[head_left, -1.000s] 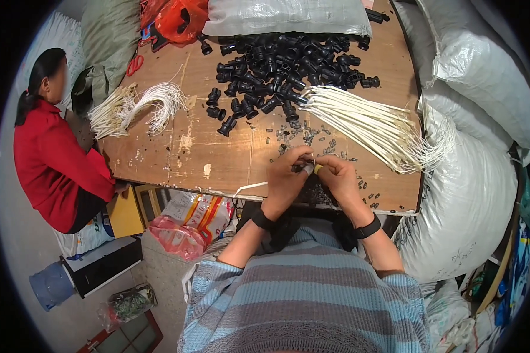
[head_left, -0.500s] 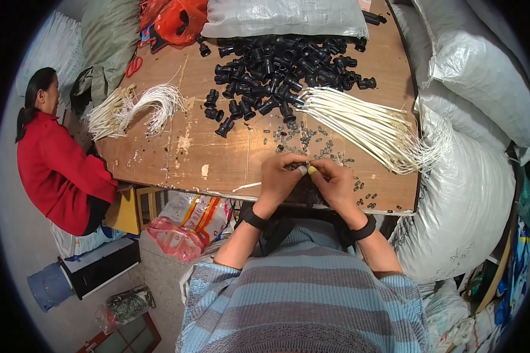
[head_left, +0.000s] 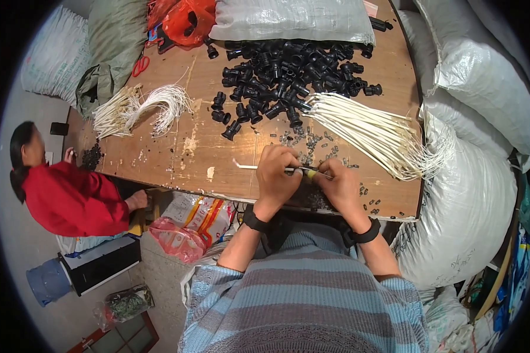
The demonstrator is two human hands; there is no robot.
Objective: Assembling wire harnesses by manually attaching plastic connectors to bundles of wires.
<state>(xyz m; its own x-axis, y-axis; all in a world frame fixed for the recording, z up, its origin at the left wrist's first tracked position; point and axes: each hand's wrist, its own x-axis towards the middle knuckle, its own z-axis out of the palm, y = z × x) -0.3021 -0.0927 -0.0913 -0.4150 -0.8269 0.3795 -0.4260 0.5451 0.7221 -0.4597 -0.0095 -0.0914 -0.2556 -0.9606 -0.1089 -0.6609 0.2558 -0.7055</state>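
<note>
My left hand (head_left: pixel 277 177) is closed around a thin white cable (head_left: pixel 247 166), whose bent end sticks out to the left. Beside it, my right hand (head_left: pixel 340 183) pinches a thin wire end, with something yellow at its fingertips. A small dark piece (head_left: pixel 305 169) shows between the two hands; its exact kind is too small to make out. Both hands are just above the table's near edge. Tiny dark, see-through plastic pieces (head_left: pixel 321 144) lie scattered beyond and to the right of them. Farther back is a heap of black plastic fittings (head_left: pixel 282 73).
A bundle of white cables (head_left: pixel 365 132) lies at right on the wooden table (head_left: pixel 218 154), a smaller bundle (head_left: pixel 165 103) at left. White sacks (head_left: pixel 468 194) crowd the right side. Red scissors (head_left: pixel 140 66) lie far left. A person in red (head_left: pixel 70 197) sits at the left end.
The cable and dark piece now show between my hands, which have drawn slightly apart. The person in red has turned and moved, baring a black object at the table's left end.
</note>
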